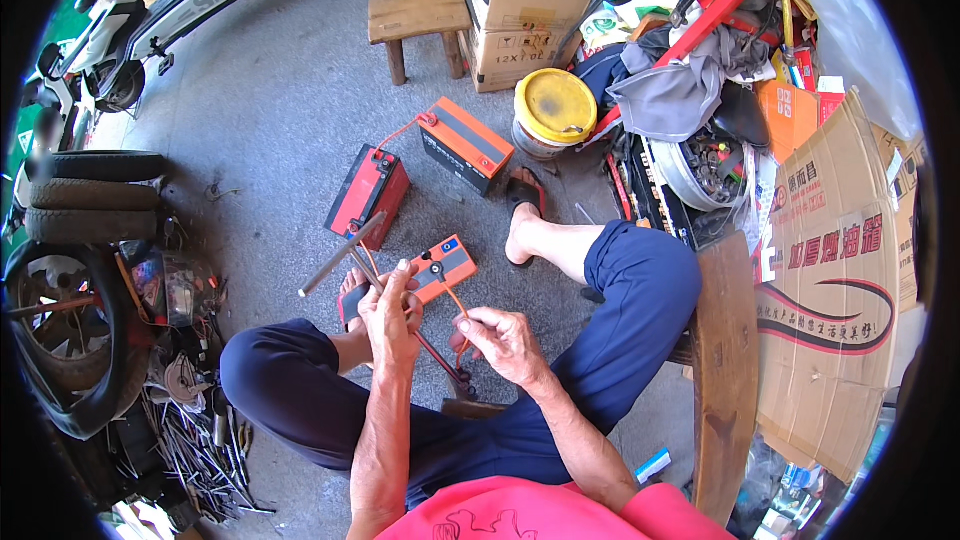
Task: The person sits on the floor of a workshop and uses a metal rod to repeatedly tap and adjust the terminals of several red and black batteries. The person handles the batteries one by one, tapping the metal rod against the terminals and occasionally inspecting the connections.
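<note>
So both hands are busy here, up over the concrete floor (pixel 260 110) between the sitter's knees. The left hand (pixel 390 320) is closed around the shaft of a grey T-shaped tool (pixel 325 273), whose crossbar sticks out past the fingers, tilted, partly in front of the red battery (pixel 350 190). The right hand (pixel 505 345) has thumb and fingertips pinched narrow on a thin orange cable (pixel 451 295) — it slants up to a round black end that overlaps the small orange box (pixel 461 265); can't tell if it's actually touching. A red cable (pixel 437 355) hangs below the left hand, angled toward the near part of the floor, ending in a dark tip. Behind the orange box, the red battery and a bigger orange-and-black battery (pixel 466 145) stand near each other on the floor, a red lead (pixel 400 131) running between them. Toward the floor's far side there's a small wooden stool (pixel 420 15) next to stacked cartons (pixel 530 10), with a yellow-lidded bucket (pixel 557 108) just in front of those. Along the floor's left side it's stacked tyres (pixel 95 195) and a pile of loose tools (pixel 215 450) — on the right, a wooden bench (pixel 725 370) and a big cardboard sheet (pixel 830 320).
</note>
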The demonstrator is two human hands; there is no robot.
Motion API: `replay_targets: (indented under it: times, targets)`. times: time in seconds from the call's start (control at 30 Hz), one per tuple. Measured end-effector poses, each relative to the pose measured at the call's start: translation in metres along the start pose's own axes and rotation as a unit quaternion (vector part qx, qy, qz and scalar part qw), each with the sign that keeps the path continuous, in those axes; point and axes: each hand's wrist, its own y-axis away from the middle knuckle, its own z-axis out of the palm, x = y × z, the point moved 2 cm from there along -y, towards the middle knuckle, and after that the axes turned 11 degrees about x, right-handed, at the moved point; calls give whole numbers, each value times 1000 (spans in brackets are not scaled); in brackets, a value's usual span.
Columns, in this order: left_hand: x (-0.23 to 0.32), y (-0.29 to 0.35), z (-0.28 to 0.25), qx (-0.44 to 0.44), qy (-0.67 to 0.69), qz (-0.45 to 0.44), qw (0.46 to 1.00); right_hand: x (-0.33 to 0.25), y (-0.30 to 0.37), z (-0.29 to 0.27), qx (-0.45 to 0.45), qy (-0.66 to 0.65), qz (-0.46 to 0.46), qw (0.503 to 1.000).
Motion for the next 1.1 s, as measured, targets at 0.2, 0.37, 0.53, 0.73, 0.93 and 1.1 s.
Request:
replay_targets:
  times: [0.2,0.37,0.53,0.73,0.93,1.1]
  targets:
    - [-13,-3,1,-21,-3,-40,999,9,-1,5,-4,59,12,998]
    - [-17,-5,-2,-45,-2,-21,999,8,0,7,3,33,10,999]
    - [-27,-4,0,-80,-31,-35,996,-15,-14,16,148,-31,-31,988]
    - [-36,-3,1,-120,-66,-40,990,6,-34,14,138,-33,-49,989]
    - [-40,-3,3,-138,-81,-55,986,21,-37,10,130,-49,-10,990]
    - [-40,-2,4,-146,-83,-72,983,10,-32,12,158,80,-141,974]
